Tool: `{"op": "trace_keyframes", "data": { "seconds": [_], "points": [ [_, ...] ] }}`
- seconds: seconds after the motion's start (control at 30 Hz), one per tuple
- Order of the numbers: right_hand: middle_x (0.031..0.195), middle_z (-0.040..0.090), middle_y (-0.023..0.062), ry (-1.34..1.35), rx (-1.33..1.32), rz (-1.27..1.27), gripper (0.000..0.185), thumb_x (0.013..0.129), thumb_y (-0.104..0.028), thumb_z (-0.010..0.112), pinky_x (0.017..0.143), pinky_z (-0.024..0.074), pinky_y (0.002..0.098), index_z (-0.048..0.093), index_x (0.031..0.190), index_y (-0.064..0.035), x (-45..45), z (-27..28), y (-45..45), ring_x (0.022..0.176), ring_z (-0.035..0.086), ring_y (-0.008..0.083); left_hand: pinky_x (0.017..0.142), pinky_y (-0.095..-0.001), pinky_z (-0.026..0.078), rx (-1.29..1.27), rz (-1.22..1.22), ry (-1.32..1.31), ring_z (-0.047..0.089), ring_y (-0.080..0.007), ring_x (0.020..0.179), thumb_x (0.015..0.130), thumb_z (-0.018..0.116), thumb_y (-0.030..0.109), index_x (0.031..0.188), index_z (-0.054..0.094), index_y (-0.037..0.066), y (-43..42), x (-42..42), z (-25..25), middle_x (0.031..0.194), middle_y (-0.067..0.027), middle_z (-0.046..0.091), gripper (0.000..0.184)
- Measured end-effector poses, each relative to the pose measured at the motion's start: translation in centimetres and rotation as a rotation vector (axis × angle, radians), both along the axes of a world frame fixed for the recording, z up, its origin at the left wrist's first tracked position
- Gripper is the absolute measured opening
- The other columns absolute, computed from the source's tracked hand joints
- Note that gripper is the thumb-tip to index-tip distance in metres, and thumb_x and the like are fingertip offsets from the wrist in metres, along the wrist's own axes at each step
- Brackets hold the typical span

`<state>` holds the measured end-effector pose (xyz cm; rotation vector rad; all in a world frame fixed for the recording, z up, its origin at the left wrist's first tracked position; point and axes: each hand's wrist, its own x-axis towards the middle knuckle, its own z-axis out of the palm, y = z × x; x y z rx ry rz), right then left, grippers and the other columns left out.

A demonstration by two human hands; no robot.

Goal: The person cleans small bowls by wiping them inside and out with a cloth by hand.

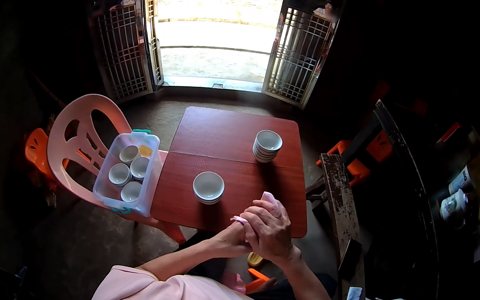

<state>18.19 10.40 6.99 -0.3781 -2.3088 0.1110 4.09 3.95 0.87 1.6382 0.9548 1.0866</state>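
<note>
My right hand [269,230] is closed on a pink-and-white cloth [270,198], with one end sticking up past the fingers. Against it, below the near table edge, is my left hand [232,240]; another fold of the cloth shows by its thumb. My right hand hides most of the left fingers, and whether anything else lies between the palms is hidden. Nearest to the hands on the reddish table [223,139] stands a short stack of white bowls [208,187]. Farther back at the right is a taller stack of bowls [267,144].
At the left, a pink plastic chair [71,111] holds a clear tub [101,178] with several bowls and something yellow inside. A worn wooden bench [339,195] runs along the right, bearing a dark phone-like object [350,258]. Beyond the table are open barred doors [122,45].
</note>
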Motion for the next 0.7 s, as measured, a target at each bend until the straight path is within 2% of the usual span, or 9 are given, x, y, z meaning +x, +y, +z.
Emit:
{"op": "trace_keyframes", "data": {
  "seconds": [0.13,0.23,0.3,0.33,0.4,0.47,0.63,0.67,0.7],
  "points": [
    [0.09,0.063,0.0106,0.402,-1.071,0.337,0.019,0.088,-0.02,0.057,0.087,0.0503,0.0393,0.065,0.093,-0.0044,0.8,-2.9,3.1,0.094,0.063,0.0212,0.077,-0.028,0.051,-0.02,-0.003,0.012,0.061,-0.0124,0.085,0.084,0.066,0.0,0.112,0.06,0.002,-0.6,-0.6,2.3,0.095,-0.0094,0.068,0.029],
    [0.087,0.059,0.0126,0.519,-1.024,0.44,0.031,0.094,-0.027,0.047,0.084,0.051,0.037,0.06,0.09,0.0004,0.4,-5.9,3.7,0.085,0.063,0.021,0.078,-0.0276,0.051,-0.045,-0.037,-0.073,0.061,-0.0121,0.086,0.085,0.065,0.0,0.118,0.058,0.002,-0.9,-0.6,2.7,0.097,-0.0098,0.067,0.034],
    [0.089,0.059,0.0138,0.564,-1.469,0.553,0.022,0.091,-0.02,0.054,0.085,0.051,0.0399,0.058,0.09,0.0013,1.2,-4.8,4.5,0.083,0.062,0.0214,0.075,-0.0278,0.051,-0.064,-0.03,-0.115,0.061,-0.0119,0.086,0.086,0.065,0.001,0.118,0.058,0.002,-0.8,-0.5,1.8,0.096,-0.0096,0.067,0.034],
    [0.084,0.059,0.0132,0.329,-0.745,0.246,0.012,0.084,-0.013,0.059,0.088,0.0498,0.0439,0.059,0.084,-0.0011,0.6,-4.3,3.7,0.082,0.061,0.0241,0.069,-0.0274,0.052,-0.104,-0.005,-0.079,0.061,-0.012,0.082,0.084,0.065,-0.001,0.115,0.058,0.001,-0.9,-0.5,2.7,0.091,-0.0083,0.068,0.032],
    [0.077,0.058,0.0119,0.047,-0.092,-0.012,0.01,0.08,-0.012,0.058,0.09,0.048,0.0475,0.061,0.077,-0.0031,0.0,-0.3,1.3,0.08,0.06,0.0281,0.065,-0.0265,0.051,-0.131,-0.015,0.065,0.062,-0.0122,0.079,0.081,0.064,-0.003,0.107,0.061,0.0,-0.7,-1.0,2.4,0.086,-0.0068,0.067,0.026],
    [0.072,0.058,0.0105,0.157,-0.078,0.037,0.009,0.08,-0.008,0.056,0.085,0.0487,0.0463,0.062,0.076,-0.0021,-0.4,-0.7,0.6,0.077,0.059,0.0286,0.068,-0.0294,0.051,-0.014,-0.014,0.029,0.062,-0.0146,0.074,0.082,0.066,0.002,0.097,0.061,-0.001,-0.7,-1.2,0.4,0.081,-0.0085,0.065,0.015],
    [0.068,0.055,0.0089,0.873,-1.72,0.497,0.02,0.091,-0.014,0.052,0.069,0.0471,0.0364,0.059,0.077,-0.0015,0.8,-4.2,2.2,0.075,0.056,0.0247,0.083,-0.029,0.049,0.083,0.005,0.053,0.062,-0.0158,0.092,0.08,0.066,-0.005,0.108,0.064,0.002,-0.5,0.1,1.4,0.094,-0.0083,0.067,0.029],
    [0.066,0.053,0.0062,0.81,-2.07,1.086,0.033,0.094,-0.025,0.045,0.07,0.0465,0.0362,0.055,0.072,-0.0037,-0.1,-7.6,4.2,0.074,0.054,0.0225,0.084,-0.0287,0.049,0.223,0.044,0.133,0.061,-0.0147,0.094,0.079,0.068,-0.004,0.107,0.064,0.002,-0.5,0.3,1.9,0.094,-0.0074,0.067,0.029],
    [0.065,0.052,0.0068,0.809,-2.117,1.098,0.038,0.095,-0.03,0.042,0.071,0.0464,0.0368,0.054,0.069,-0.0048,-0.4,-8.9,4.9,0.071,0.053,0.0222,0.086,-0.03,0.048,0.188,0.071,0.122,0.061,-0.0171,0.096,0.077,0.069,-0.005,0.107,0.064,0.003,-0.5,0.5,2.0,0.098,-0.0078,0.067,0.032]
  ]
}}
